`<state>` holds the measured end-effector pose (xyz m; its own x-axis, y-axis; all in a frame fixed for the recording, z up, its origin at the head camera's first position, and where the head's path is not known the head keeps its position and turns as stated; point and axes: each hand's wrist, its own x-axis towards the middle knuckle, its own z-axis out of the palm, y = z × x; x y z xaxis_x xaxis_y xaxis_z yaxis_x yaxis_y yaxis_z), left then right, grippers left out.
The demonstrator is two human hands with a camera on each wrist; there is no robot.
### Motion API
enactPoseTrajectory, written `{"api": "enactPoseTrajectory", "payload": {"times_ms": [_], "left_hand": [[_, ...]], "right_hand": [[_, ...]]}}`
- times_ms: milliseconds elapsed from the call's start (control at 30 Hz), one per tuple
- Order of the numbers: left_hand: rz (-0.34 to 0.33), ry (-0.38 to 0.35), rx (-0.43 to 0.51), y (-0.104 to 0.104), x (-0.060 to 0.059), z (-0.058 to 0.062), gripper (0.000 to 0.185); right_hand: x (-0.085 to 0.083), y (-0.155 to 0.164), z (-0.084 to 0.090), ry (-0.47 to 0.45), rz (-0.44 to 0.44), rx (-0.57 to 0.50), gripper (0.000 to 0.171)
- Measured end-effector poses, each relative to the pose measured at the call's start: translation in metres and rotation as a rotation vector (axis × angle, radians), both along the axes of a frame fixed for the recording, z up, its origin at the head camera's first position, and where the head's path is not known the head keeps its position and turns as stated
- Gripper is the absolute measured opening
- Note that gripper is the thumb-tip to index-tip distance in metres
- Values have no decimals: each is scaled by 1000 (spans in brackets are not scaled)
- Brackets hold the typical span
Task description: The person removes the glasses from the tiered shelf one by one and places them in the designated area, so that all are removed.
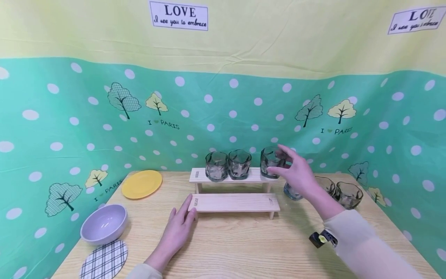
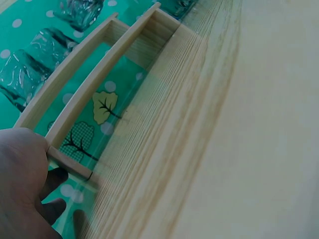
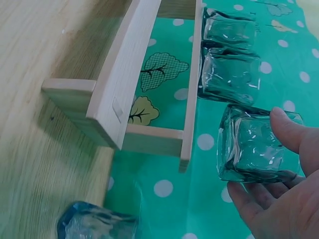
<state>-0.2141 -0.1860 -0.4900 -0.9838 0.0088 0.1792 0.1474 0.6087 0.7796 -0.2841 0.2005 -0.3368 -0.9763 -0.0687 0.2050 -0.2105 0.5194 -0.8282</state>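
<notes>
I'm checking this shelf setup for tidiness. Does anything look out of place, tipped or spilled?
Nothing looks spilled, tipped or broken. Three glasses stand upright on the upper step of the wooden rack; the right hand touches the rightmost glass. It sits apart from the other two, near the step's right end. The left hand rests against the lower step.

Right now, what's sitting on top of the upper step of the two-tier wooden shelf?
Three ribbed clear glass tumblers stand on the upper wooden step. The right hand grips the rightmost one; its base is hidden behind the fingers.
</notes>
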Motion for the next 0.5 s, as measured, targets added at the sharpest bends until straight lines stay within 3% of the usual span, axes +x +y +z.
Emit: {"api": "enactPoseTrajectory", "payload": {"times_ms": [500], "left_hand": [[-6,-26,15,-1,0,0,62]], "right_hand": [[46,35,-5,-8,-31,61,109]]}}
